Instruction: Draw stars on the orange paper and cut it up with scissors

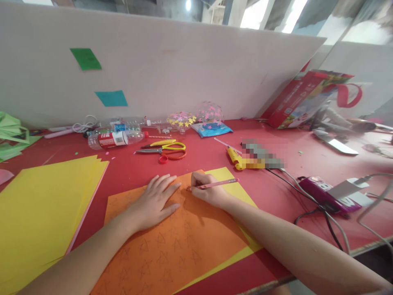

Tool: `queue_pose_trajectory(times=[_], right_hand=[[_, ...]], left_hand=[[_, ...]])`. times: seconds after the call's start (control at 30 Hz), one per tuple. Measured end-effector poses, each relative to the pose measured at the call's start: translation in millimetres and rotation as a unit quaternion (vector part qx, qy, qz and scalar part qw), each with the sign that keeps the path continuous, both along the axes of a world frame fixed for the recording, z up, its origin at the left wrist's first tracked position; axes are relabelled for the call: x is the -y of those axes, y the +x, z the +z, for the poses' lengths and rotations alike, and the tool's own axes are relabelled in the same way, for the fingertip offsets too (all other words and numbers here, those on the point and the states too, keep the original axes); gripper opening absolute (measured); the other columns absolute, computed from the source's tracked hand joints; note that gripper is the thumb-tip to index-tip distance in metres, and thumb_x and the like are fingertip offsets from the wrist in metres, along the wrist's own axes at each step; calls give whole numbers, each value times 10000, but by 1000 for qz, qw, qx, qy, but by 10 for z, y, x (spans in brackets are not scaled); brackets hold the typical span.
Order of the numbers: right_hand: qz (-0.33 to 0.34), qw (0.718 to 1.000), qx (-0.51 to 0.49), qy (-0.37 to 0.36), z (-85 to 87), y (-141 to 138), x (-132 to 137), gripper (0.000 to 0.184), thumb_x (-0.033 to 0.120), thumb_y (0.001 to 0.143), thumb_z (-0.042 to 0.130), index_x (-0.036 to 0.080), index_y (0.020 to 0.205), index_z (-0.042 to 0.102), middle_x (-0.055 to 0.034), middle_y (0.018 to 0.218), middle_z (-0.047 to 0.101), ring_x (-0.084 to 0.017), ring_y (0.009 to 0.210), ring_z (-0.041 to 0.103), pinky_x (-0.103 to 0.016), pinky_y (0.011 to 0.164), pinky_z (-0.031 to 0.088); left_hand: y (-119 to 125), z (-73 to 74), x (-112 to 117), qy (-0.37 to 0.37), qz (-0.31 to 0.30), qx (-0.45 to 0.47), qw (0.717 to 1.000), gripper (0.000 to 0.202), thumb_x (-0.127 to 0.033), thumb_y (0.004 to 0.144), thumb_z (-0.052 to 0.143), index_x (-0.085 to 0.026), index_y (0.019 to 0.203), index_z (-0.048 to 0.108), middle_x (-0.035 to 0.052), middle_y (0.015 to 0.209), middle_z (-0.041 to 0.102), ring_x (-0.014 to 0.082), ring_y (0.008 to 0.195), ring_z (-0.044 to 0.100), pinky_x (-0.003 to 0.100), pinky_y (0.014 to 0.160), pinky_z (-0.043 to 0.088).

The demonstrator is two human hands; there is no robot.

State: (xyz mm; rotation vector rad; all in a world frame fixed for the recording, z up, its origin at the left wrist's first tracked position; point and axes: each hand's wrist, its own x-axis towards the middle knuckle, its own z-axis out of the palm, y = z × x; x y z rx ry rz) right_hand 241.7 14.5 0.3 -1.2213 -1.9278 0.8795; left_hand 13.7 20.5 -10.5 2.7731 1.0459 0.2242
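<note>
Closed tight around a pink pencil (218, 183), the grip of your right hand (206, 189) has its fingers curled over the shaft, and the thumb is hidden beneath them. The pencil's tip meets the orange sheet (190, 241) near the sheet's 12 o'clock edge, and the shaft points off toward 3 o'clock. Your left hand (153, 201) grips nothing: it lies flat and spread, palm down on the same sheet, just beside the pencil tip at its 9 o'clock.

Faint pencilled star outlines cover the orange sheet. They are hard to make out toward 6 o'clock, where the frame cuts the sheet off. Under it lies a yellow sheet (236, 186), showing only along the 3 o'clock side. Both rest on the red bench (276, 196).

At 9 o'clock of your hands sits a stack of yellow paper (43, 205), partly out of frame. At 12 o'clock, well apart, lie scissors (167, 150). A glue gun (236, 158) lies at 1 o'clock, and whatever is beyond it is blurred out.
</note>
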Motion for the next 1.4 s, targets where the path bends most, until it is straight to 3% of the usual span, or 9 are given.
queue_pose_trajectory(times=[0.13,0.27,0.43,0.53,0.7,0.93,1.13,1.4], right_hand=[[3,1000,-6,-7,-2,-6,-2,95,165,658,471,207,626,392,61,566,410,-95,522,344,-219,485,250],[-10,999,-31,-16,3,-7,1,100,169,664,488,208,624,405,58,554,433,-96,510,369,-215,477,269],[-54,987,-120,-94,61,31,9,168,323,820,465,223,692,422,52,534,496,-108,462,432,-226,463,323],[-57,985,-118,-116,105,50,22,115,293,776,520,228,725,441,59,549,500,-109,468,424,-225,457,311],[4,994,-56,-89,116,57,34,82,146,629,519,213,676,524,30,657,536,-119,575,442,-232,520,324],[-7,995,-44,-94,108,31,12,79,169,646,522,211,600,473,42,585,478,-116,547,404,-226,496,298],[4,994,-41,-99,114,10,10,78,144,649,513,204,606,489,37,608,508,-110,553,418,-221,500,308],[6,995,-64,-82,-33,18,-31,98,168,701,517,212,642,452,57,581,457,-101,527,378,-214,485,275]], left_hand=[[-8,-12,0,6,-4,11,1000,534,-547,990,308,-253,1433,368,105,1516,352,289,1416,236,522,1150,155],[-11,-13,1,2,0,8,1000,561,-556,987,305,-221,1431,384,117,1517,353,302,1415,238,527,1148,156],[-26,-10,-27,13,-6,7,1000,536,-551,991,313,-263,1439,375,85,1531,346,288,1418,240,518,1149,142],[-44,-26,-58,35,8,-2,999,511,-519,999,320,-262,1438,380,89,1524,361,296,1415,246,541,1142,128],[-52,-66,-72,23,29,-15,999,471,-441,1020,275,-247,1435,385,114,1551,297,290,1428,214,547,1132,162],[-53,-96,-60,9,27,15,999,441,-417,1016,311,-282,1429,384,77,1564,269,287,1433,193,533,1138,164],[-45,-90,-61,2,28,8,1000,463,-422,1016,284,-249,1435,380,113,1563,260,306,1430,192,553,1132,160],[-45,-64,-53,-6,34,4,999,473,-434,1015,290,-251,1443,377,109,1565,258,305,1434,182,549,1137,157]])
